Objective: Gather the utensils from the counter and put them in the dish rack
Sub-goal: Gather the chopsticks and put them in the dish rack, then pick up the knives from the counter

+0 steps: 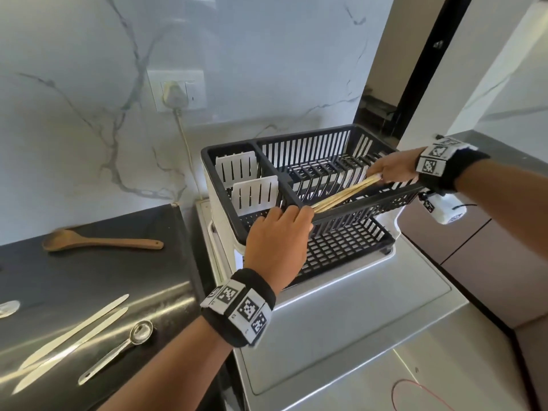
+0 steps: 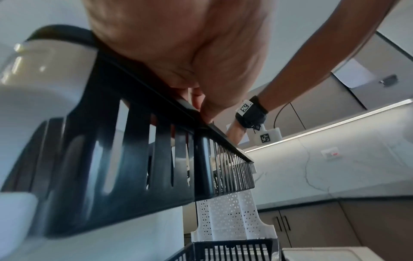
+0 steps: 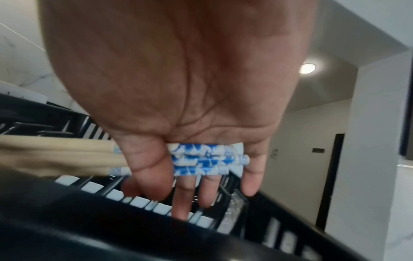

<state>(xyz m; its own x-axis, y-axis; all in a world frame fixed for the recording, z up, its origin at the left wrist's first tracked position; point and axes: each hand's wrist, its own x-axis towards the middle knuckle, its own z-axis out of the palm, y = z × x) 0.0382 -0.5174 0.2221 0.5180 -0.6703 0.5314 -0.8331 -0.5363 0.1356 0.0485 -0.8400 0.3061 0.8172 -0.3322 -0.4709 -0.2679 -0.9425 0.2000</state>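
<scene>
Both hands lowering a bundle of chopsticks [image 1: 345,194] into the upper tier of the rack [image 1: 370,203]. The right hand [image 1: 393,169] grasps the blue-patterned ends [image 3: 206,159], thumb across the sticks and fingers [image 3: 250,183] extended beneath, probably so the bundle stays together as one. From that grip the sticks slope down and away toward the left hand [image 1: 277,232], which curls over the rack's front rim at their far tips; whether it pinches the tips or only the rim cannot be told. This hand likely steadies the rack and guides the tips. The bundle lies over the large compartment, beside the divider. Well beyond the left hand, on the counter [image 1: 89,280], remain a wooden spoon [image 1: 100,242], two white knives [image 1: 74,336] and a metal spoon [image 1: 118,350].
</scene>
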